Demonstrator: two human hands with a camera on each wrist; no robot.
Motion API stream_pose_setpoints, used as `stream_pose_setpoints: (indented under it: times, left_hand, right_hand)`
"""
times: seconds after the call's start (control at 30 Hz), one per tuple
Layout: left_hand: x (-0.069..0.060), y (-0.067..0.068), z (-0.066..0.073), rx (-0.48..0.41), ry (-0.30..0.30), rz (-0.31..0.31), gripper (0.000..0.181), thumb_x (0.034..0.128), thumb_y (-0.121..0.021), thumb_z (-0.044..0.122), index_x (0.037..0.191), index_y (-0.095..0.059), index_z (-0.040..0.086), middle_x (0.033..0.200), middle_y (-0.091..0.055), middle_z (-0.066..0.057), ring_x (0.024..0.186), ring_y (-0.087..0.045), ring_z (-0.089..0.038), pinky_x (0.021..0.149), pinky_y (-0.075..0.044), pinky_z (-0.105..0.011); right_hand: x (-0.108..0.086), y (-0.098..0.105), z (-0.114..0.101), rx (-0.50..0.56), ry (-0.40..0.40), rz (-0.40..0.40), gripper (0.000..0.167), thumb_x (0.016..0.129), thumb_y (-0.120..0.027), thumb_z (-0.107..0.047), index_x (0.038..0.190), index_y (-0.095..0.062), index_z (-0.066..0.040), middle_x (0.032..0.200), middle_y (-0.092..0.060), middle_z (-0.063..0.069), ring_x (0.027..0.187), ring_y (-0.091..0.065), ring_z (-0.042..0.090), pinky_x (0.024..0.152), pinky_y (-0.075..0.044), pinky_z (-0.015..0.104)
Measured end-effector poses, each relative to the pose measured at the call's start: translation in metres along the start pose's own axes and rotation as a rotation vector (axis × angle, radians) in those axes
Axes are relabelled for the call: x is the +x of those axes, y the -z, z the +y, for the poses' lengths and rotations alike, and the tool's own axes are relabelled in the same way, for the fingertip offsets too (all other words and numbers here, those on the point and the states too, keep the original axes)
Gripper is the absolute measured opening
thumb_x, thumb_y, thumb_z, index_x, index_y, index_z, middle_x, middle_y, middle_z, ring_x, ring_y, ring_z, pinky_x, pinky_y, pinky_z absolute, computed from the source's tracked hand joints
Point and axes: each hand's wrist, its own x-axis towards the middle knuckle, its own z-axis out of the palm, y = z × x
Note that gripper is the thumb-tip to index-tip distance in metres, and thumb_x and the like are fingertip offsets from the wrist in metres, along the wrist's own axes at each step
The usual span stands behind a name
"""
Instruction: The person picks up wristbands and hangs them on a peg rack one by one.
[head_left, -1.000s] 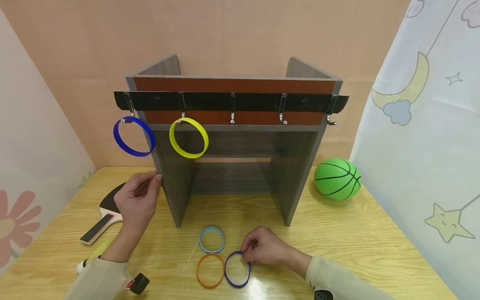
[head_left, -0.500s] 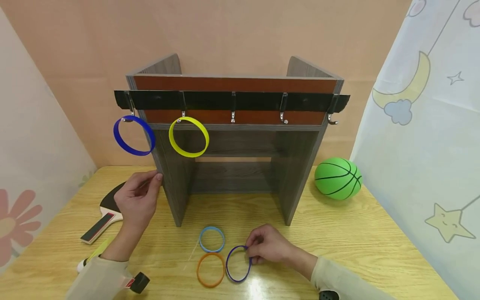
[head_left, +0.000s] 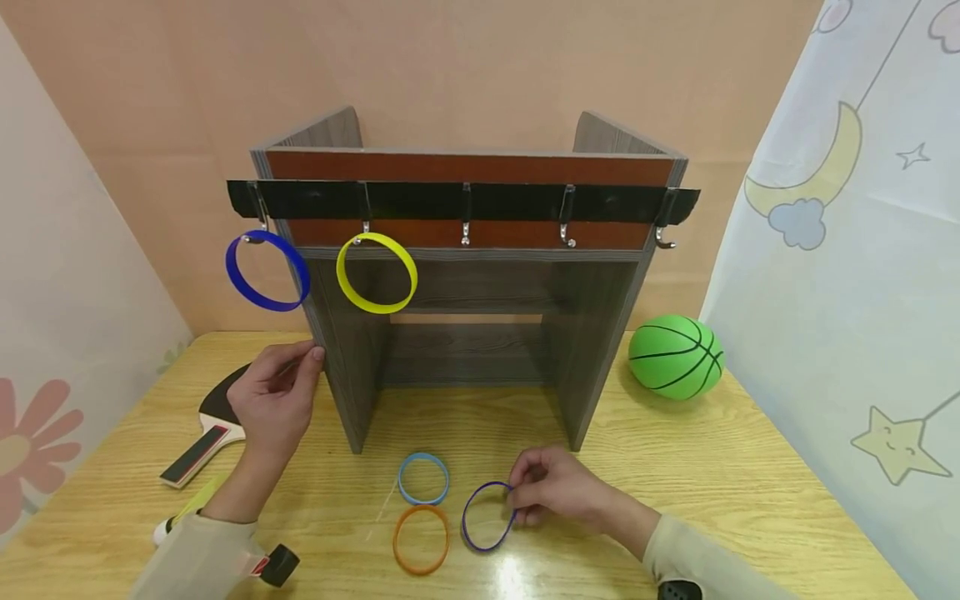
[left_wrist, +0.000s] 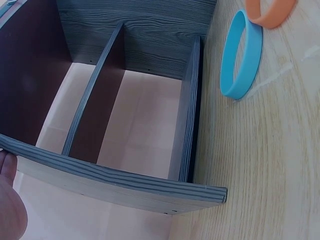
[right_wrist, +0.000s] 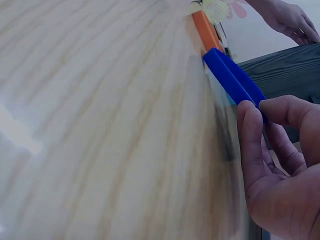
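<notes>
One held blue ring (right_wrist: 227, 75), right wrist view: the right hand (right_wrist: 287, 195) is pinching it at one end, thumb against finger, over the wooden table (right_wrist: 115, 130); one orange ring (right_wrist: 206, 30) is showing past its far end.

Left wrist view: one grey shelf unit (left_wrist: 115, 173) is filling the left side; the left hand (left_wrist: 10, 210) is showing only in part, touching the panel edge. One light-blue ring (left_wrist: 253, 60) is lying just beside the orange ring.

Head view: the left hand is gripping the edge of the unit's left panel. The held blue ring is standing right of the two loose rings; whether it is touching the table cannot be told. Five hooks (head_left: 466, 233) are lining a black strip (head_left: 420, 201): one hung blue ring (head_left: 247, 292) is hanging leftmost, one yellow ring (head_left: 378, 308) second. One table-tennis bat (head_left: 197, 457) is lying left; one green ball (head_left: 677, 358) is sitting right.
</notes>
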Motion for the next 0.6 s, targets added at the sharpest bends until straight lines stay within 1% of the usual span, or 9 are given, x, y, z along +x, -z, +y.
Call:
stream_pose_setpoints:
  times: [0.23, 0.4, 0.53, 0.6]
  left_hand:
    - [0.000, 0.000, 0.001, 0.008, 0.002, -0.006, 0.007, 0.0770, -0.064, -0.018, 0.082, -0.062, -0.022, 0.075, -0.064, -0.022, 0.071, -0.064, -0.010, 0.070, -0.054, -0.018]
    - [0.000, 0.000, 0.001, -0.003, 0.005, -0.004, 0.007, 0.0775, -0.064, -0.018, 0.082, -0.062, -0.023, 0.075, -0.064, -0.023, 0.071, -0.064, -0.010, 0.070, -0.054, -0.018]
    - [0.000, 0.000, 0.000, -0.005, 0.007, -0.005, 0.007, 0.0771, -0.063, -0.019, 0.082, -0.062, -0.023, 0.075, -0.064, -0.023, 0.072, -0.064, -0.010, 0.070, -0.054, -0.018]
    - [0.000, 0.000, 0.000, -0.003, 0.007, -0.006, 0.007, 0.0769, -0.063, -0.019, 0.082, -0.062, -0.023, 0.075, -0.064, -0.023, 0.072, -0.064, -0.010, 0.070, -0.054, -0.018]
  right_hand:
    - [-0.002, 0.008, -0.007, 0.031, 0.018, -0.001, 0.010, 0.077, -0.069, 0.005, 0.082, -0.060, 0.003, 0.077, -0.063, 0.015, 0.065, -0.066, 0.023, 0.059, -0.057, 0.029]
    - [-0.003, 0.013, -0.013, 0.044, 0.046, 0.004, 0.009, 0.078, -0.069, 0.005, 0.082, -0.060, 0.004, 0.079, -0.063, 0.016, 0.069, -0.067, 0.025, 0.065, -0.058, 0.035]
    - [-0.004, 0.015, -0.021, 0.069, 0.065, 0.021, 0.009, 0.079, -0.068, 0.005, 0.082, -0.061, 0.000, 0.079, -0.064, 0.016, 0.072, -0.067, 0.026, 0.069, -0.057, 0.039]
    - [-0.005, 0.015, -0.025, 0.082, 0.080, 0.030, 0.010, 0.079, -0.069, 0.005, 0.081, -0.060, 0.000, 0.079, -0.065, 0.016, 0.074, -0.067, 0.027, 0.071, -0.057, 0.040]
